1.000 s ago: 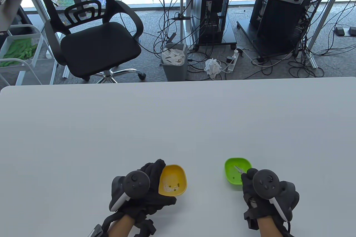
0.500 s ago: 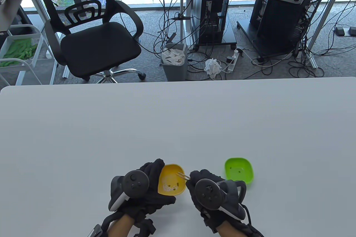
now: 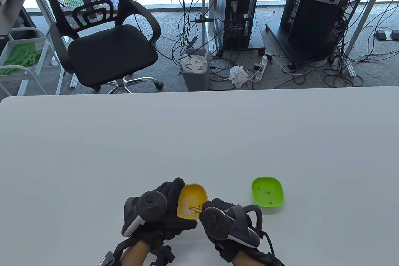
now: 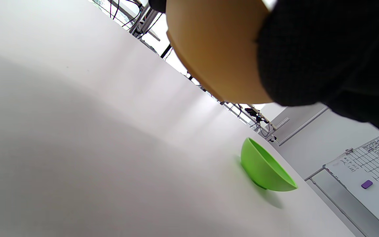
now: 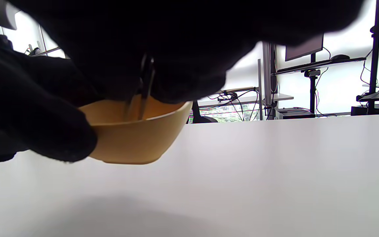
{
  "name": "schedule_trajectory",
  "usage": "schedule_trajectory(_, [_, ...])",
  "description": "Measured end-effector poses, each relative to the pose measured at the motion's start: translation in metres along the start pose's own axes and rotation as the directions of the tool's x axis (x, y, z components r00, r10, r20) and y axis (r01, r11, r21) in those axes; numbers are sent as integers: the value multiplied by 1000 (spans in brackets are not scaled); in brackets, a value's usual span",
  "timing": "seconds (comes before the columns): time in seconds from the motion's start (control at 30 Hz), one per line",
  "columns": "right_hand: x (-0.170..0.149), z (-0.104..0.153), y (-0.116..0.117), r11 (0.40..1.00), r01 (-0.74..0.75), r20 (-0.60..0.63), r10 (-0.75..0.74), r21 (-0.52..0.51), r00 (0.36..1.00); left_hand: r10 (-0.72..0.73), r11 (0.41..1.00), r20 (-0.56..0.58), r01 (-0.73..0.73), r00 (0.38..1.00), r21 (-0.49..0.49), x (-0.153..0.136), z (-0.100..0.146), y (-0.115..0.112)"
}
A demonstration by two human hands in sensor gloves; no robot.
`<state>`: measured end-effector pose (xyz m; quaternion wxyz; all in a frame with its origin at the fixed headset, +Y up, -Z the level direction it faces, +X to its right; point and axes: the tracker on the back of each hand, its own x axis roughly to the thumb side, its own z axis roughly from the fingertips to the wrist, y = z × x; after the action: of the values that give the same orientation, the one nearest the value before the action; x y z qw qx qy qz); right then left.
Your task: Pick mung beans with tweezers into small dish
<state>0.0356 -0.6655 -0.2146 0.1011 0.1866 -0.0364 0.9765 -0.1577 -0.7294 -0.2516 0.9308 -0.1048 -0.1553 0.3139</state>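
Observation:
A yellow bowl (image 3: 194, 197) holds pale grains and dark beans near the table's front edge. My left hand (image 3: 162, 213) grips the bowl at its left rim and holds it tilted; its underside fills the top of the left wrist view (image 4: 215, 49). My right hand (image 3: 224, 222) holds metal tweezers (image 3: 194, 208), whose tips reach into the yellow bowl. In the right wrist view the tweezers (image 5: 143, 95) dip behind the bowl's rim (image 5: 137, 131). A small green dish (image 3: 268, 191) stands to the right with a few dark beans inside; it also shows in the left wrist view (image 4: 265, 169).
The white table (image 3: 199, 135) stretches far beyond the two bowls. Behind its far edge stand an office chair (image 3: 106, 35), a bin (image 3: 195, 68) and computer towers with cables on the floor.
My right hand has moved left from the green dish to the yellow bowl, and the tweezers now dip into it. My left hand and both bowls have stayed put.

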Motion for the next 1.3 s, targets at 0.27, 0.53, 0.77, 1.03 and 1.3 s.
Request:
schedule_trajectory(0.27, [2,-1,3,1000,-12,-5,13,12,1000,-7,1000,2,7,1000,-2,0,0,0])
schedule_trajectory(0.53, [-9,4,-11,998,19,-48,-23,-65,999,-3,1000,1,3,1000,4,0,1,0])
schedule_trajectory(0.77, [-102,35,-59,963,40,-328,-129,-267,936,8,1000,7,-8,1000,22,0,4,4])
schedule_trajectory(1.03, [-172,57,-26,980,50,-535,-148,-193,832,-9,1000,19,9,1000,21,3,3,2])
schedule_trajectory(1.3, [-175,53,-17,985,57,-543,-138,-163,828,0,999,10,-1,1000,39,0,7,5])
